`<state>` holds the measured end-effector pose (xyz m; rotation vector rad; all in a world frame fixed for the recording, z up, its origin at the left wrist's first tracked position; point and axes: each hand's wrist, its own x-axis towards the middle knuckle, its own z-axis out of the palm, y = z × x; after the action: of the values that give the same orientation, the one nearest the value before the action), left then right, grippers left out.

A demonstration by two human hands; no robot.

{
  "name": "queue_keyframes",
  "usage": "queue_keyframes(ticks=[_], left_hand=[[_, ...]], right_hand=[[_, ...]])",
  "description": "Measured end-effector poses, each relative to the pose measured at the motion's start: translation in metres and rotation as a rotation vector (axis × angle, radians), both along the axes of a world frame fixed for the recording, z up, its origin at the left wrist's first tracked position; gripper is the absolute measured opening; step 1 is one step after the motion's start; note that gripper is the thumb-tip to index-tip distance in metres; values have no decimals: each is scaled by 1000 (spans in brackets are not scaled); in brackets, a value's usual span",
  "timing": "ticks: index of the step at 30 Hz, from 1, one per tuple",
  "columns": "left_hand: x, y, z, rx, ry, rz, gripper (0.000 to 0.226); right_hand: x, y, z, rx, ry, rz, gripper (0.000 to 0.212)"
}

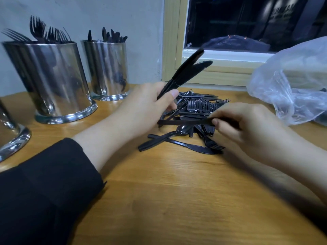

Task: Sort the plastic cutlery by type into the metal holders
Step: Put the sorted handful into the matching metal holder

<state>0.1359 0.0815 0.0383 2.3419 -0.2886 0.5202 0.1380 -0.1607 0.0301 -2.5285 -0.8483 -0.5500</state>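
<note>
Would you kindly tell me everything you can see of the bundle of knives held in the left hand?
The bundle of knives is black, glossy plastic, at least two pieces, their blades fanned slightly apart at the tips. It points up and to the right, toward the window frame, raised above the cutlery pile without touching it. The left hand holds the handles, thumb pressed across them; the handle ends are hidden inside the grip. Nothing else touches it.
</note>
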Motion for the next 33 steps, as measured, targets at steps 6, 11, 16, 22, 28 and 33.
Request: queue_keyframes(ticks=[6,11,16,22,28,33], left_hand=[[-4,-8,-3,42,121,-202,28],[2,-1,-5,93,111,-125,37],[7,6,-7,131,106,-65,37],[8,11,-2,101,60,36,37],[8,8,-5,84,59,59,41],[8,8,-4,75,34,47,41]], right_hand=[[-5,3,6,235,-31,8,11],[7,-2,-3,323,69,-87,27],[10,1,-10,262,92,-91,51],[5,-1,-6,121,118,-35,52],[0,8,-15,-206,158,104,43],[0,6,-13,-207,231,87,21]])
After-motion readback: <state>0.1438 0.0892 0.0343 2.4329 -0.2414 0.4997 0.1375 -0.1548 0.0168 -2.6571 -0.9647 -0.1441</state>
